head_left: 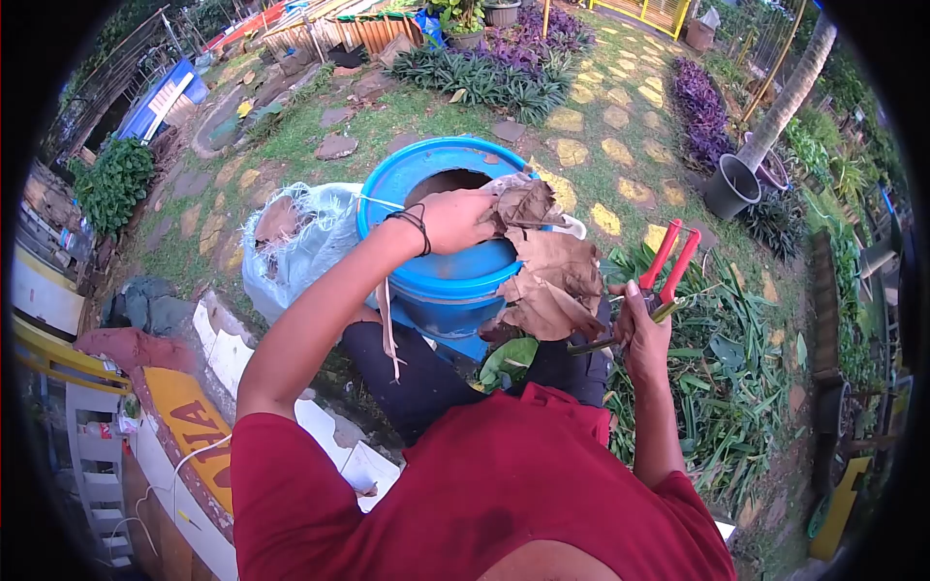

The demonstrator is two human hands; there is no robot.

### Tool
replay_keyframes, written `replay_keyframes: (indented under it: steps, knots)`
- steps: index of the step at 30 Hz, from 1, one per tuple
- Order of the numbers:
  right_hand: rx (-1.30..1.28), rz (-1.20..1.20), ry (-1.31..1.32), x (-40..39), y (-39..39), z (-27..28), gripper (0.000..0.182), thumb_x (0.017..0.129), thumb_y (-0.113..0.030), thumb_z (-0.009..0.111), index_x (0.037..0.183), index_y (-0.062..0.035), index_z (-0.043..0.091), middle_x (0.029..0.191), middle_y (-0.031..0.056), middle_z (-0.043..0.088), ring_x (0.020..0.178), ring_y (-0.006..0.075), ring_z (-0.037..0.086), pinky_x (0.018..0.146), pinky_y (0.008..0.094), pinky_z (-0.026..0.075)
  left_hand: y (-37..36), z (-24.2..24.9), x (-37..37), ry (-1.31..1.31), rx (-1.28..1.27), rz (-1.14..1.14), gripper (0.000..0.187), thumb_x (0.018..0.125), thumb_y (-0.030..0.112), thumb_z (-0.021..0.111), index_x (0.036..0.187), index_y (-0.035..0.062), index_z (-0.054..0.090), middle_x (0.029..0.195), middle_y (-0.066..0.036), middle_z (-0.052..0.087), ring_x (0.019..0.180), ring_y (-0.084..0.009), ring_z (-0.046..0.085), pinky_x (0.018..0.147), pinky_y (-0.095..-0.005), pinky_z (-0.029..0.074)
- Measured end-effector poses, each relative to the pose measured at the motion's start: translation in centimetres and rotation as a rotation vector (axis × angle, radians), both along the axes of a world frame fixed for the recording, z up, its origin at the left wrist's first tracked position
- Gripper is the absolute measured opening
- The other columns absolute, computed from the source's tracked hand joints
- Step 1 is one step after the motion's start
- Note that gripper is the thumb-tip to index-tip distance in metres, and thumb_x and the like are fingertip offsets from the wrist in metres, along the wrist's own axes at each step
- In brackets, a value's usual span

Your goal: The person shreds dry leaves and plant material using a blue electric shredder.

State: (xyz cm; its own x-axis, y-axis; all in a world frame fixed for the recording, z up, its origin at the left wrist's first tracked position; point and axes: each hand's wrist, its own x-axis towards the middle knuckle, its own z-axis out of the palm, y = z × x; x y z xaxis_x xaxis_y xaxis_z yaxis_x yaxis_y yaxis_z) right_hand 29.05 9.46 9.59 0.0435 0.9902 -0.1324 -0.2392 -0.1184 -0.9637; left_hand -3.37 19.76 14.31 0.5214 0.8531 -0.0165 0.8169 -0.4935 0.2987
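Note:
Over the blue bin (436, 281), my left hand (458, 221) grips large dry brown leaves (550, 276), which hang down past the bin's right rim. The bin has a round dark opening in its blue top, partly covered by my hand and the leaves. My right hand (643, 329), to the right of the bin, is closed around red-handled pruning shears (670, 259) whose handles point up and stand apart. Green stems lie against the same hand. A white plastic sack (302, 254) with dry leaves inside touches the bin's left side.
Cut green leaves (722, 387) are heaped on the right. Yellow stepping stones (572, 152) cross the grass beyond. A grey pot (731, 187) stands at the upper right, by a leaning trunk. A yellow lettered board (189, 426) lies at the lower left.

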Motion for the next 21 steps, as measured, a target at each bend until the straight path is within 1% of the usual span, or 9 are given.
replay_keyframes:
  steps: [2,4,5,7,8,11,13,17,21]
  knots:
    - [0.017,0.001,0.004,0.4,-0.6,0.2,0.028,0.100,-0.027,0.059,0.099,0.0009,0.065,0.053,-0.0075,0.036,0.041,0.0031,0.029,0.042,0.0236,0.024,1.7,-0.8,-0.7,-0.040,0.038,0.009,0.037,0.088,0.025,0.058,0.116,-0.0006,0.060,0.113,-0.022,0.065,0.106,-0.0357,0.064,0.090,-0.0438,0.052]
    - [0.014,-0.035,0.021,0.8,-0.7,-0.4,0.028,0.100,-0.027,0.060,0.099,0.0007,0.065,0.053,-0.0076,0.035,0.041,0.0031,0.029,0.042,0.0237,0.024,2.6,-0.5,-1.0,0.493,-0.244,0.158,0.038,0.087,0.029,0.059,0.107,-0.0025,0.068,0.107,-0.024,0.069,0.101,-0.0364,0.067,0.089,-0.0443,0.053]
    - [0.009,-0.068,0.036,1.0,-0.8,-0.6,0.028,0.100,-0.026,0.060,0.098,0.0005,0.065,0.053,-0.0077,0.035,0.041,0.0032,0.028,0.043,0.0238,0.023,2.9,-0.9,-1.6,0.494,-0.239,0.156,0.038,0.087,0.029,0.059,0.107,-0.0025,0.068,0.107,-0.024,0.069,0.101,-0.0364,0.067,0.089,-0.0443,0.053]
    - [0.016,-0.071,0.058,1.1,-1.4,0.1,0.027,0.100,-0.026,0.060,0.098,0.0005,0.065,0.053,-0.0078,0.035,0.041,0.0033,0.028,0.043,0.0240,0.023,3.5,-2.3,-3.1,0.582,-0.265,-0.056,0.029,0.086,0.022,0.057,0.087,-0.0018,0.073,0.090,-0.026,0.070,0.089,-0.0383,0.070,0.082,-0.0438,0.055]
    - [0.020,-0.073,0.078,1.1,-1.6,0.5,0.027,0.099,-0.026,0.061,0.098,0.0005,0.065,0.053,-0.0079,0.034,0.041,0.0033,0.027,0.043,0.0242,0.023,3.8,-2.8,-3.0,0.544,-0.288,0.089,0.038,0.087,0.030,0.059,0.092,-0.0047,0.072,0.096,-0.027,0.070,0.092,-0.0365,0.070,0.083,-0.0426,0.055]
    - [0.023,-0.073,0.041,1.4,-1.7,0.8,0.027,0.099,-0.026,0.061,0.097,0.0006,0.065,0.053,-0.0081,0.034,0.042,0.0034,0.026,0.043,0.0247,0.022,3.9,-0.2,-1.7,0.583,-0.360,0.130,0.049,0.086,0.040,0.062,0.096,-0.0072,0.071,0.099,-0.026,0.070,0.093,-0.0353,0.070,0.083,-0.0416,0.055]
    - [0.029,-0.086,0.002,1.5,-1.9,1.8,0.027,0.099,-0.026,0.061,0.097,0.0013,0.065,0.053,-0.0081,0.034,0.042,0.0035,0.026,0.043,0.0250,0.022,2.9,4.0,-0.1,0.503,-0.458,0.171,0.066,0.078,0.056,0.070,0.102,-0.0065,0.070,0.101,-0.024,0.071,0.093,-0.0328,0.070,0.083,-0.0395,0.054]
    - [0.073,-0.097,0.045,2.0,-1.8,2.0,0.027,0.099,-0.025,0.062,0.098,0.0016,0.067,0.055,-0.0092,0.036,0.045,0.0015,0.028,0.044,0.0239,0.019,3.1,6.0,-1.0,0.496,-0.479,0.213,0.070,0.076,0.059,0.072,0.114,-0.0001,0.069,0.110,-0.021,0.070,0.099,-0.0327,0.068,0.089,-0.0408,0.052]
    - [0.056,-0.101,0.006,2.2,-1.8,1.7,0.028,0.099,-0.026,0.061,0.097,0.0022,0.067,0.054,-0.0090,0.036,0.044,0.0019,0.028,0.044,0.0240,0.020,1.6,9.9,-1.2,0.614,-0.248,0.255,0.075,0.078,0.053,0.073,0.134,0.0050,0.058,0.130,-0.020,0.060,0.119,-0.0348,0.057,0.103,-0.0443,0.044]
